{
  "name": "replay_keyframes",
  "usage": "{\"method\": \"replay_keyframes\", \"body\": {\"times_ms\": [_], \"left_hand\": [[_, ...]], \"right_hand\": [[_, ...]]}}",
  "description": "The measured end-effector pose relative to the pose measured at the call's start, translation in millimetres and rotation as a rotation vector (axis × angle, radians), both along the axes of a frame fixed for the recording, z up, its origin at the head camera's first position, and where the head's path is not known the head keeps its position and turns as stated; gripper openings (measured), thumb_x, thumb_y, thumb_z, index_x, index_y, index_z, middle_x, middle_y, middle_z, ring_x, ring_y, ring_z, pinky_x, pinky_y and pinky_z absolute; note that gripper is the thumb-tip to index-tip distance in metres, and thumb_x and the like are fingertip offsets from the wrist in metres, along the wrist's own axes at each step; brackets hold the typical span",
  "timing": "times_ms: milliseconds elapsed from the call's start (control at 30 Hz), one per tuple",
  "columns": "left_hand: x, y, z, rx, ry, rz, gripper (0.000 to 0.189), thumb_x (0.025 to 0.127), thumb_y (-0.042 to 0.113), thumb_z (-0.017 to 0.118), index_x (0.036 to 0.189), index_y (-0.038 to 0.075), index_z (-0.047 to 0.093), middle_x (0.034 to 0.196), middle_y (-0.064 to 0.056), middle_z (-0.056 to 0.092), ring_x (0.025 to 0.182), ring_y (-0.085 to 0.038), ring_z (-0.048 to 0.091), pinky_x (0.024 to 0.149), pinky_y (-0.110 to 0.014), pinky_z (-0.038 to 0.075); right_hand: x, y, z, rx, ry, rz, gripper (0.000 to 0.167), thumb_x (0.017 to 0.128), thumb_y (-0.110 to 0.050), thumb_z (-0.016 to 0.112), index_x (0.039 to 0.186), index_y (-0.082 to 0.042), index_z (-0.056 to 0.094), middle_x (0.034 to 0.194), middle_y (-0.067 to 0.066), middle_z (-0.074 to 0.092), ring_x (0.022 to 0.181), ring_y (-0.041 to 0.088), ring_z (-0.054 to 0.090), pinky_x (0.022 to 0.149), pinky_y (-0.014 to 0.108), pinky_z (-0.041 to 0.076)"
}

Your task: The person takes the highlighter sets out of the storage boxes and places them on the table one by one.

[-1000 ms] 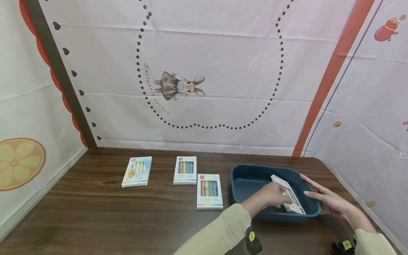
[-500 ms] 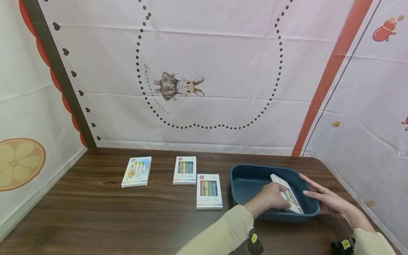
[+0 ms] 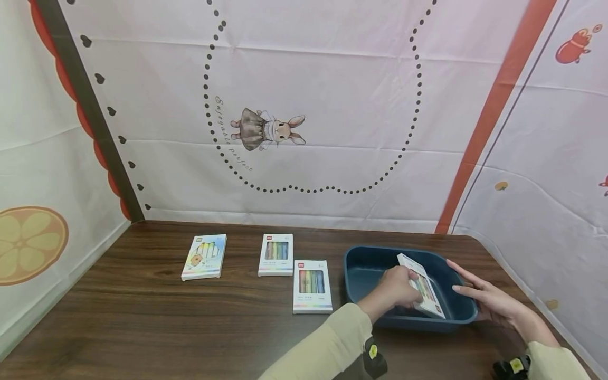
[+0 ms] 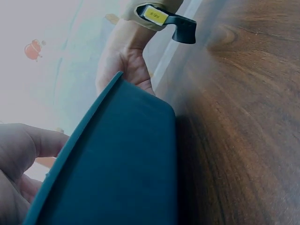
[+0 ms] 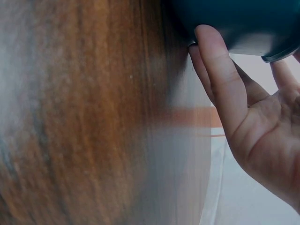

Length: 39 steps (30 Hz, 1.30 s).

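Note:
In the head view, my left hand (image 3: 398, 287) reaches into a dark blue plastic bin (image 3: 375, 253) and grips a white crayon box (image 3: 427, 295) by its left side. The box leans at a slant in the right half of the bin, coloured sticks showing through its window. My right hand (image 3: 491, 301) holds the bin's right end, with two fingertips over the rim. From the right wrist, other fingers (image 5: 220, 70) lie along the outside wall. The left wrist view shows mostly the bin's outer side, hiding the crayon box.
Left of the bin lie two similar crayon boxes, a nearer one (image 3: 312, 287) and a farther one (image 3: 276, 255). A third box (image 3: 204, 257), with a drawn picture on it, lies farther left. Printed cloth (image 3: 332, 105) hangs around the brown wooden table (image 3: 166, 327).
My left hand has shifted slightly left within the bin, bringing the crayon box along. The right hand stays at the bin's end, and the other boxes lie where they were.

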State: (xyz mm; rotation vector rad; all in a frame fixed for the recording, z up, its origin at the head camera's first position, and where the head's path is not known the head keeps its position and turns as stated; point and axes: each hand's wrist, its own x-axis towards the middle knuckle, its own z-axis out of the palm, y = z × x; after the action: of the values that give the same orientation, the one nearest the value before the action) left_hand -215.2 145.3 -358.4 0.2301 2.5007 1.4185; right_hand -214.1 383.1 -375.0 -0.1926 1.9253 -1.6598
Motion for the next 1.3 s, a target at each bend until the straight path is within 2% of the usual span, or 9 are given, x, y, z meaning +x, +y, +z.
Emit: {"method": "replay_keyframes", "body": {"times_ms": [300,767,1133,1300], "left_hand": [[-2.5,-13.1,6.7,0.092,-0.063,-0.006,0.036,0.069,0.001,0.075,0.102,0.011,0.065,0.077,-0.003,0.053,0.052,-0.013,0.054,0.047,-0.024,0.05],[-9.8,-39.4,5.8,0.293,-0.106,-0.035,0.039,0.07,-0.008,0.068,0.104,0.011,0.063,0.088,-0.002,0.053,0.061,-0.017,0.057,0.055,-0.031,0.053],[-9.8,-61.1,10.7,0.371,-0.11,-0.042,0.04,0.073,-0.007,0.066,0.109,0.011,0.06,0.093,-0.005,0.056,0.064,-0.019,0.058,0.062,-0.033,0.054],[-11.5,-71.3,9.4,0.385,-0.11,-0.05,0.039,0.074,-0.005,0.066,0.109,0.011,0.06,0.097,-0.005,0.056,0.064,-0.02,0.059,0.063,-0.034,0.054]], "right_hand": [[0.1,0.1,0.3,-0.008,-0.003,-0.001,0.055,0.099,-0.024,0.035,0.13,-0.064,0.013,0.137,0.028,-0.032,0.098,0.024,0.058,0.081,0.05,0.048],[-0.9,-0.6,-1.5,0.026,-0.01,-0.036,0.057,0.1,-0.023,0.035,0.132,-0.06,0.008,0.136,0.025,-0.037,0.097,0.024,0.058,0.079,0.05,0.048],[-1.1,-1.0,-1.1,0.045,-0.005,-0.042,0.058,0.099,-0.023,0.036,0.133,-0.059,0.006,0.136,0.024,-0.038,0.099,0.024,0.056,0.08,0.051,0.048],[-1.4,-1.0,-1.8,0.066,0.001,-0.057,0.06,0.099,-0.023,0.037,0.135,-0.057,0.003,0.137,0.026,-0.036,0.099,0.027,0.056,0.079,0.053,0.048]]}}
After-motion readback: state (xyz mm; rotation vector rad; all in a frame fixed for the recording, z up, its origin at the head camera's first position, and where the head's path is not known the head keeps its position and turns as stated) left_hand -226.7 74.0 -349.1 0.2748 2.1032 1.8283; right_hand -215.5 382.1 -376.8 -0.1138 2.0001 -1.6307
